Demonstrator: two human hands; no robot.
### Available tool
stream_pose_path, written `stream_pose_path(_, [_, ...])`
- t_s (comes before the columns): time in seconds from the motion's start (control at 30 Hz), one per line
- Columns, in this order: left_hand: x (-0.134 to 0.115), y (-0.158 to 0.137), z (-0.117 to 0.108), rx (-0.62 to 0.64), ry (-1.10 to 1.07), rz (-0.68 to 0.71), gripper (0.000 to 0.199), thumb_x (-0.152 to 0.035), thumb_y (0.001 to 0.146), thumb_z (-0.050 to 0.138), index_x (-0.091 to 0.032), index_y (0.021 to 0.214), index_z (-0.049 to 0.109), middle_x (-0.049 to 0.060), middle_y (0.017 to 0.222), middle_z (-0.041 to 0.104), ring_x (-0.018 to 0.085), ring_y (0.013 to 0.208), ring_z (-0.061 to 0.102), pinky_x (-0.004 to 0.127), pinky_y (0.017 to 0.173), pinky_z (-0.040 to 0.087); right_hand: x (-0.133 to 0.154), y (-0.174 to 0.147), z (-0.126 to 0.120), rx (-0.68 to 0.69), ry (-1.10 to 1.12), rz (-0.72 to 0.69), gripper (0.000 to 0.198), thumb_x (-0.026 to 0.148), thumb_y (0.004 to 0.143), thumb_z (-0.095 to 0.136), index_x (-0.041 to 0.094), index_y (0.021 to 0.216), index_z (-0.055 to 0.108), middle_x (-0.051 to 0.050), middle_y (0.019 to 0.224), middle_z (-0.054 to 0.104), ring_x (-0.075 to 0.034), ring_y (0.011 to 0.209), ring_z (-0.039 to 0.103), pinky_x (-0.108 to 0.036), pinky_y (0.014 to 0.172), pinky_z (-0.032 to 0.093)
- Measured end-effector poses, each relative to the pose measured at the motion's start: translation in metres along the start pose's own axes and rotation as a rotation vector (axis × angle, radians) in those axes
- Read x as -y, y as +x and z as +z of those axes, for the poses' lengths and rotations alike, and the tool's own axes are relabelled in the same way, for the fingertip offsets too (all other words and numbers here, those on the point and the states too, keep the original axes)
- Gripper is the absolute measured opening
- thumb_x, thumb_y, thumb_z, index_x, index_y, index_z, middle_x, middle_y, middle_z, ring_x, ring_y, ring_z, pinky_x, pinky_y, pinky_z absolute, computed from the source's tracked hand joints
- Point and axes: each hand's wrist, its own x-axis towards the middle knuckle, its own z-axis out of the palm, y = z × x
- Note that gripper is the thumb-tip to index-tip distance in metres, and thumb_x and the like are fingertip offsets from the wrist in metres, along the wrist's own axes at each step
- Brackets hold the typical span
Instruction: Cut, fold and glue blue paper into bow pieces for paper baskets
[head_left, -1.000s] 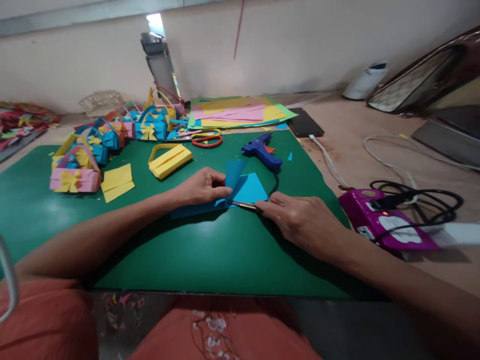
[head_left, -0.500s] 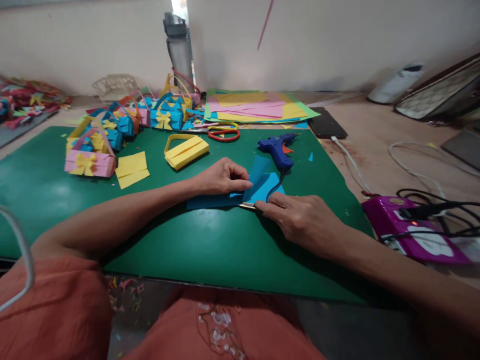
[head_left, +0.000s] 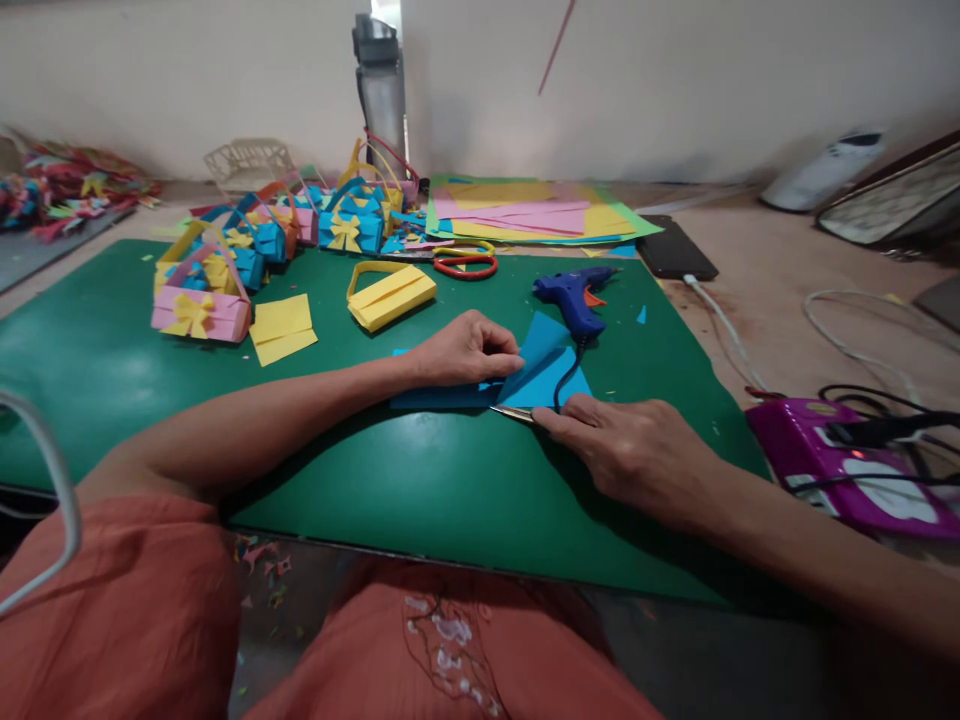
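On the green mat (head_left: 375,480), the blue paper (head_left: 529,380) runs left to right before you. Your left hand (head_left: 471,350), nearer its middle, pinches a raised fold; your right hand (head_left: 626,440) is clamped around a slim metal tool (head_left: 512,411), its tip at the paper's near edge.

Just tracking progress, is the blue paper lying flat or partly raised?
Partly raised: a flap of the blue paper stands up beside the left hand.
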Motion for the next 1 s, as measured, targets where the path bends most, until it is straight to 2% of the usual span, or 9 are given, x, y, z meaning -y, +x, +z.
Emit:
stream_pose_path(0.2, [-0.001, 0.000, 0.001, -0.018, 0.006, 0.005, 0.023, -0.027, 0.072, 0.055, -0.011, 0.056, 0.055, -0.007, 0.050, 0.037, 0.005, 0.050, 0.030, 0.019, 0.047, 0.024, 0.001, 0.001, 0.003, 0.043, 0.003, 0.056, 0.039, 0.011, 0.084, 0.035, 0.021, 0.110, 0.063, -0.005, 0.073, 0.062, -0.014, 0.055, 0.048, -0.028, 0.048, 0.021])
stream_pose_path(0.47, [-0.006, 0.000, 0.001, -0.028, 0.011, -0.023, 0.022, -0.025, 0.072, 0.055, -0.011, 0.056, 0.055, -0.007, 0.049, 0.037, 0.004, 0.048, 0.029, 0.019, 0.046, 0.025, 0.001, 0.003, 0.004, -0.087, -0.003, -0.044, 0.038, 0.007, 0.082, 0.035, 0.018, 0.104, 0.064, -0.004, 0.071, 0.062, -0.013, 0.051, 0.046, -0.028, 0.048, 0.020])
stream_pose_path(0.63, [-0.006, 0.000, 0.002, -0.044, 0.002, -0.033, 0.022, -0.023, 0.072, 0.055, -0.010, 0.055, 0.054, -0.007, 0.048, 0.037, 0.004, 0.047, 0.030, 0.018, 0.046, 0.025, 0.003, 0.010, 0.003, -0.077, -0.009, -0.046, 0.035, 0.008, 0.083, 0.038, 0.018, 0.104, 0.064, -0.004, 0.070, 0.061, -0.013, 0.051, 0.046, -0.028, 0.047, 0.018])
stream_pose_path(0.83, [-0.006, 0.001, 0.002, -0.044, -0.042, -0.039, 0.020, -0.022, 0.072, 0.054, -0.009, 0.056, 0.056, -0.006, 0.048, 0.043, 0.004, 0.047, 0.034, 0.017, 0.045, 0.027, 0.006, 0.007, 0.000, -0.067, -0.001, -0.055, 0.036, 0.006, 0.080, 0.038, 0.018, 0.103, 0.063, -0.004, 0.072, 0.060, -0.012, 0.053, 0.046, -0.027, 0.048, 0.022])
stream_pose_path(1.0, [-0.005, 0.000, 0.002, -0.061, -0.033, -0.030, 0.021, -0.023, 0.072, 0.055, -0.009, 0.056, 0.056, -0.007, 0.047, 0.041, 0.004, 0.046, 0.033, 0.017, 0.044, 0.027, 0.011, 0.017, 0.000, -0.069, -0.019, -0.064, 0.036, 0.004, 0.078, 0.041, 0.018, 0.103, 0.062, -0.002, 0.071, 0.059, -0.012, 0.052, 0.045, -0.028, 0.048, 0.017])
